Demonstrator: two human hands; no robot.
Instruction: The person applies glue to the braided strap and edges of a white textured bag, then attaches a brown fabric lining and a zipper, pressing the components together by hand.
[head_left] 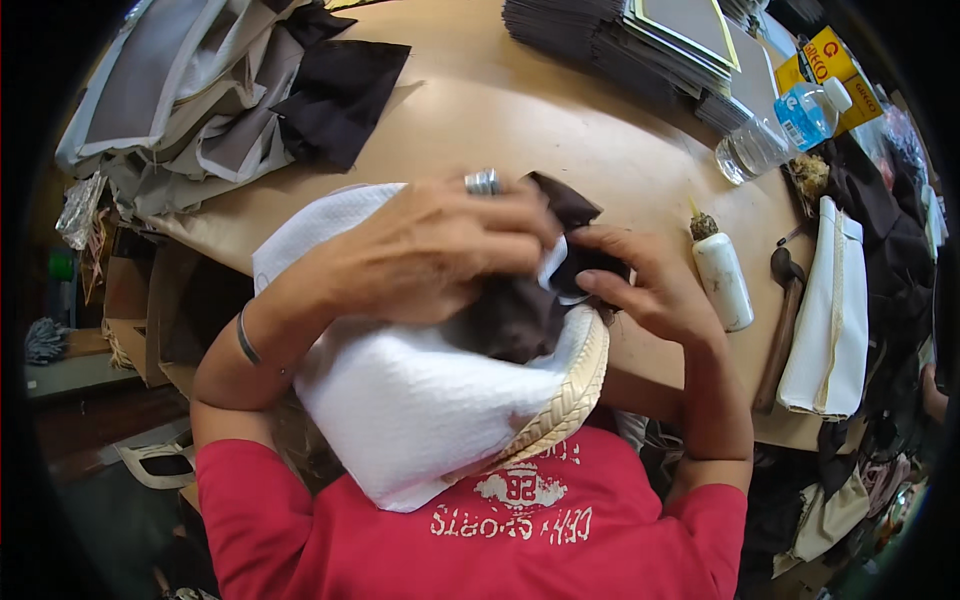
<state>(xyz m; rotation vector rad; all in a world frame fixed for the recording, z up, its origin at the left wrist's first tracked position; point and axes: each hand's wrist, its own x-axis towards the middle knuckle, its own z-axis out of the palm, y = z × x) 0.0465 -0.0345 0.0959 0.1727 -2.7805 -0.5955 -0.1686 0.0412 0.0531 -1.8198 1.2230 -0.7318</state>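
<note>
A white textured bag body (420, 420) rests between my arms, partly against my chest and partly over the table's near edge. Cream braided trim (575, 375) runs down its right side. Dark brown lining cloth (515, 320) bunches out of its opening. My right hand (655, 285) pinches the lining at the upper right, where a small white strip (553, 262) shows in a fold. Across the bag from the left reaches my left hand (430, 250), its fingers bent over the lining and blurred by motion. Whether those fingers grip the cloth is unclear.
Right of the bag are a white squeeze bottle (722, 280), a wooden-handled hammer (782, 330) and a white trimmed piece (830, 310). Farther back lie a water bottle (785, 135), a yellow box (825, 65) and stacked grey panels (570, 35). Fabric pieces (140, 90) pile up at far left.
</note>
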